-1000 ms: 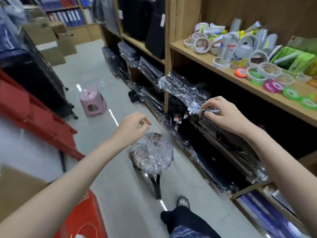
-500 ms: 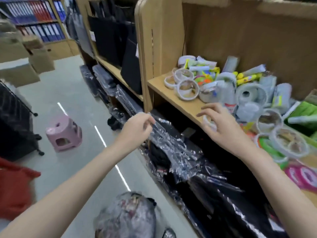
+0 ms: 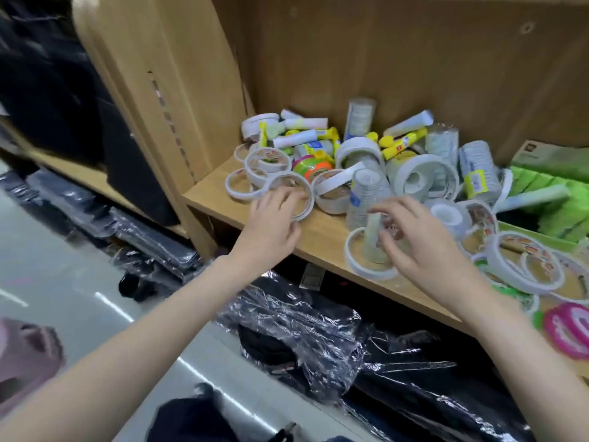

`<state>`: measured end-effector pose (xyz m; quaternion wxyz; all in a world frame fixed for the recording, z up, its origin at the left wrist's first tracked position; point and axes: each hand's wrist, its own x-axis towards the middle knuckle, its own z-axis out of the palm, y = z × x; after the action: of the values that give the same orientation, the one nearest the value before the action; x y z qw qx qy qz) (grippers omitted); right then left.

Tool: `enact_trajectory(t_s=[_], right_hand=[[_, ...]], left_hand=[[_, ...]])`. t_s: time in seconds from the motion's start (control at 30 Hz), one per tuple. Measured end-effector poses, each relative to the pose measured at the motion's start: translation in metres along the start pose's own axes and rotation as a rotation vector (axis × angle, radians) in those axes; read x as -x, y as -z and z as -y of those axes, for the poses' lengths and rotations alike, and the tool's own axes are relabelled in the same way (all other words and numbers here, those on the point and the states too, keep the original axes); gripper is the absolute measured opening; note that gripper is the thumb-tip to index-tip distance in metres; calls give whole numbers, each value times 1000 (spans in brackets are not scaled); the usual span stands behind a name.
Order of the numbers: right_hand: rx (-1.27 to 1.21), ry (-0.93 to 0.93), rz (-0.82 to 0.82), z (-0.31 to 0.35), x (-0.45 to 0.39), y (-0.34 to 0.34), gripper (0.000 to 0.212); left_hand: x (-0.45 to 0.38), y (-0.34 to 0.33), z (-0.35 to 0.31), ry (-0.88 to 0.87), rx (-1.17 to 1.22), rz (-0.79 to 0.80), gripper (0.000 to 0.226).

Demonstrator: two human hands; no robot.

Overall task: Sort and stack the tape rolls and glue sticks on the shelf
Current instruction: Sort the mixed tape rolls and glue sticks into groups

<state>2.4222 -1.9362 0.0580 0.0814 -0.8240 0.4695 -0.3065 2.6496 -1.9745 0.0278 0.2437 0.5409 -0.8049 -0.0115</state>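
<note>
A jumbled pile of white tape rolls (image 3: 420, 178) and yellow-capped glue sticks (image 3: 402, 146) lies on the wooden shelf (image 3: 322, 239). My left hand (image 3: 271, 224) reaches onto the shelf, its straight fingers touching the near rim of a thin white tape ring (image 3: 288, 186). My right hand (image 3: 417, 247) hovers with spread fingers around a plastic-wrapped stack of small tape rolls (image 3: 371, 240). That stack stands inside a flat white tape ring (image 3: 363, 266). Neither hand plainly grips anything; both are motion-blurred.
An orange-and-green tape roll (image 3: 310, 167) sits mid-pile, and a pink roll (image 3: 565, 330) lies at the shelf's right front. Green packets (image 3: 551, 199) lie at the right. The shelf upright (image 3: 153, 90) stands left. Plastic-wrapped dark bags (image 3: 318, 330) fill the level below; a pink stool (image 3: 25, 352) stands on the floor.
The view has closed in on the tape shelf. Both hands rose from the plastic-wrapped bags below onto the shelf, the left to a thin ring, the right to the wrapped stack.
</note>
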Motion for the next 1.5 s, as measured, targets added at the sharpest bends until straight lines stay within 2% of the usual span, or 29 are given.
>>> enact_trajectory(t_s=[0.17,0.27,0.37,0.47,0.53,0.7,0.77,0.9,0.97,1.07,1.13,1.23,1.37,1.43,1.5], right_hand=[[265,-31,-195,15,-19,-42,35],[401,-156,-287,24,-25,-47,31],[542,-243,-368,34,-26,-38,29],[647,-263,-380,30,-32,-28,34],[616,-261,-351,20,-31,-22,41],[281,-217,-154,-1,-21,-26,61],[266,-180,-201,-11,-21,-35,61],[230,-92,-354,-20,-16,-52,48],[292,-61,-403,-22,-11,-59,58],[364,-143,-356,-24,-5,-66,78],[341,-178,-325,-22,-2,-68,80],[287,-209,-322,-17,-2,-63,81],[354,-218,-304,-16,-1,-65,86],[443,-160,-427,-6,-1,-62,86],[500,-42,-582,13,-8,-58,75]], left_hand=[[-46,-28,63,-186,-47,-99,53],[-65,-30,92,-312,-24,-80,56],[-74,-26,90,-441,23,-100,53],[-81,-28,68,-527,112,-143,53],[-82,-36,52,-546,177,-178,54],[-83,-59,28,-600,265,-228,58],[-86,-65,25,-650,272,-205,61],[-89,-79,26,-698,322,-203,62],[-83,-82,29,-685,340,-258,66],[-74,-84,31,-584,320,-261,72],[-68,-86,33,-554,197,-234,75],[-57,-78,36,-448,93,-226,66],[-37,-67,62,-414,-28,-355,60],[-31,-65,84,-411,-77,-326,59],[-27,-60,97,-415,-121,-293,59]])
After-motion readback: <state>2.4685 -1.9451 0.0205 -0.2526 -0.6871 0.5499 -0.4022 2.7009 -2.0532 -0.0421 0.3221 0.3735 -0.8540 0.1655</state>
